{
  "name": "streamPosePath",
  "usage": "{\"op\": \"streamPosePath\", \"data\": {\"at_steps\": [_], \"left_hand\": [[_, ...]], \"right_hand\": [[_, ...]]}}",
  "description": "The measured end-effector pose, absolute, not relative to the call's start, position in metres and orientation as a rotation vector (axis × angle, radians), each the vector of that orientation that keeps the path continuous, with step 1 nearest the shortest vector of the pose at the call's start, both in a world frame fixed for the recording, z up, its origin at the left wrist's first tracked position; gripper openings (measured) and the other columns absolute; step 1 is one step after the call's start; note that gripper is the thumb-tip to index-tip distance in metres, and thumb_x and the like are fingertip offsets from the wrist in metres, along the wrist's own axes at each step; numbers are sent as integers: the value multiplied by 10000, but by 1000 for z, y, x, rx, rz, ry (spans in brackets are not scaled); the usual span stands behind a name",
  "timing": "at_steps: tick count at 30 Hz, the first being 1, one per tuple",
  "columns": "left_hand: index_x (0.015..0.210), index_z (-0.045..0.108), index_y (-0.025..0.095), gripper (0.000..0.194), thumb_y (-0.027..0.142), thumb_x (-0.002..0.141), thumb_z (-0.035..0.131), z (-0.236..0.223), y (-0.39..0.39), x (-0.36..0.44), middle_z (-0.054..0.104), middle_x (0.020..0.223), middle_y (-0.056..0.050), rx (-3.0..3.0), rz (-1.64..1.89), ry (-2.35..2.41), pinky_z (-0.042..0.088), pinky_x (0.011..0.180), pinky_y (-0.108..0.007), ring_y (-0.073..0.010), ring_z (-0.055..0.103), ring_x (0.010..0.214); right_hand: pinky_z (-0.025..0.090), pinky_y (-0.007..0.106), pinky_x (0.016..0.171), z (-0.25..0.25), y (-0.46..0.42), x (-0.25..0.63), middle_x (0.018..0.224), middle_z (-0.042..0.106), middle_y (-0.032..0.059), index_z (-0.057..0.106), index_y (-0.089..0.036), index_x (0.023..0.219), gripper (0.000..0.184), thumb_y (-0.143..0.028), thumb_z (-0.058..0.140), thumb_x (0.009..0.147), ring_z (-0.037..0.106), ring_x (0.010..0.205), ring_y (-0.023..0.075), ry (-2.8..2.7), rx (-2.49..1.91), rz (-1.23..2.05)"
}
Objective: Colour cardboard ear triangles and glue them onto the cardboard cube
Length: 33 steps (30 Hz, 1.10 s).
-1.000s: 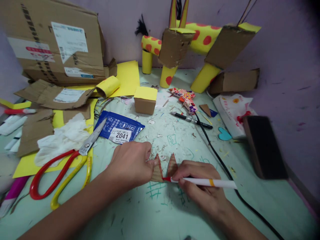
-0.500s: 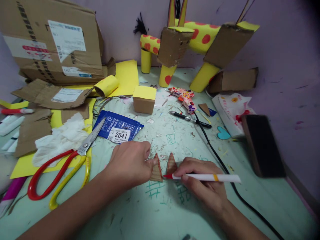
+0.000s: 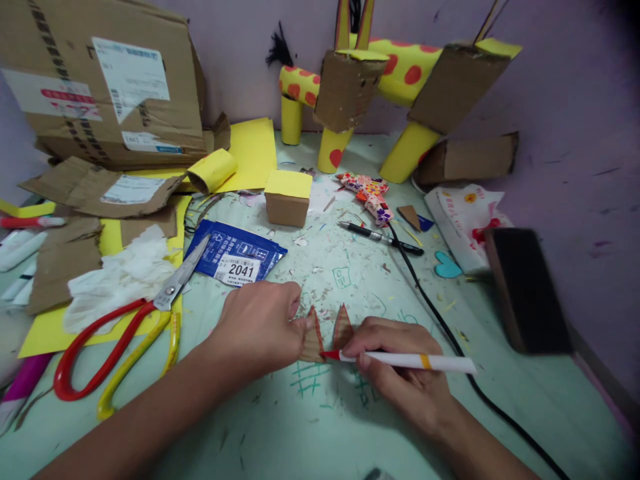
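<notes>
My left hand [image 3: 265, 327] is curled closed, its fingertips and thumb on the left edge of a small cardboard triangle [image 3: 314, 343] flat on the table. Red lines run along the triangle's visible edges. In my right hand [image 3: 400, 367] a white marker [image 3: 410, 361] with a red tip is gripped, its tip at the triangle's lower right corner. A second cardboard triangle [image 3: 343, 325], also edged in red, lies just right of the first, partly hidden by my right fingers.
Scissors [image 3: 167, 297] lie open on the left, beside a blue packet [image 3: 240, 253]. A small cardboard box [image 3: 287, 207] stands behind my hands. Spotted yellow animal figures [image 3: 345, 93] stand at the wall. A black cable [image 3: 445, 320] and a phone [image 3: 529, 290] are on the right.
The marker's tip has moved slightly left and down along the bottom of the left triangle, and its back end has dipped a little. My left hand has stayed in place.
</notes>
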<state>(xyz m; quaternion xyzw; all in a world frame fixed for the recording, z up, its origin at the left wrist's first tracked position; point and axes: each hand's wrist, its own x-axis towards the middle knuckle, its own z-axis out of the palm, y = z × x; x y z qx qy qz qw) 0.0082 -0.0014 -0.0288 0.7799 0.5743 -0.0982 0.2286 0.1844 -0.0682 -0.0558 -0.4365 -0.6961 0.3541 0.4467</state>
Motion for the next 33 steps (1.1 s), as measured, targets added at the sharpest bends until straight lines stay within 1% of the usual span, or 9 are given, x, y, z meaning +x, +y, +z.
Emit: {"op": "streamPosePath", "data": {"at_steps": [6, 9, 14, 20, 25, 29, 33], "left_hand": [[605, 392, 244, 266, 460, 738, 471, -30, -1, 9, 530, 581, -6, 2147, -278, 1580, 220, 498, -312, -228, 500, 593], [616, 406, 245, 254, 457, 744, 465, -30, 0, 9, 531, 585, -6, 2144, -279, 1583, 220, 501, -310, -223, 495, 588], [606, 402, 242, 266, 463, 734, 477, -29, 0, 9, 522, 573, -5, 2141, -286, 1582, 215, 503, -308, -219, 496, 591], [601, 393, 241, 267, 461, 732, 467, -29, -1, 9, 516, 568, -4, 2142, -290, 1585, 213, 498, -307, -214, 491, 579], [594, 388, 242, 272, 460, 731, 474, -30, -1, 8, 502, 549, 0, 2147, -283, 1591, 215, 498, -304, -211, 484, 563], [594, 387, 244, 273, 464, 732, 470, -30, -1, 8, 510, 559, -2, 2151, -279, 1589, 216, 495, -309, -218, 487, 570], [591, 385, 244, 268, 453, 727, 479, -30, -1, 9, 506, 550, 0, 2144, -284, 1591, 214, 494, -307, -215, 479, 557]], "right_hand": [[398, 212, 462, -55, -69, 184, 536, 623, 9, 634, -154, 630, 206, -64, 458, 687, 557, 471, 106, -1792, -1050, 873], [405, 204, 472, -56, -70, 185, 547, 637, 5, 642, -158, 650, 202, -66, 469, 699, 563, 481, 101, -1723, -1060, 898], [438, 221, 497, -56, -70, 182, 584, 659, 37, 650, -137, 668, 192, -68, 475, 705, 596, 514, 119, -1774, -1061, 861], [415, 211, 470, -54, -69, 184, 531, 635, 8, 647, -157, 651, 205, -71, 470, 710, 572, 477, 107, -1730, -1077, 857], [441, 214, 499, -55, -70, 184, 582, 662, 47, 655, -120, 670, 190, -62, 479, 705, 599, 516, 115, -1758, -1085, 828], [416, 193, 474, -55, -70, 183, 535, 638, 28, 642, -126, 621, 203, -60, 467, 699, 573, 480, 95, -1745, -1068, 854], [429, 204, 486, -56, -69, 183, 575, 665, 45, 668, -116, 679, 179, -84, 499, 729, 591, 510, 108, -1734, -1124, 830]]}}
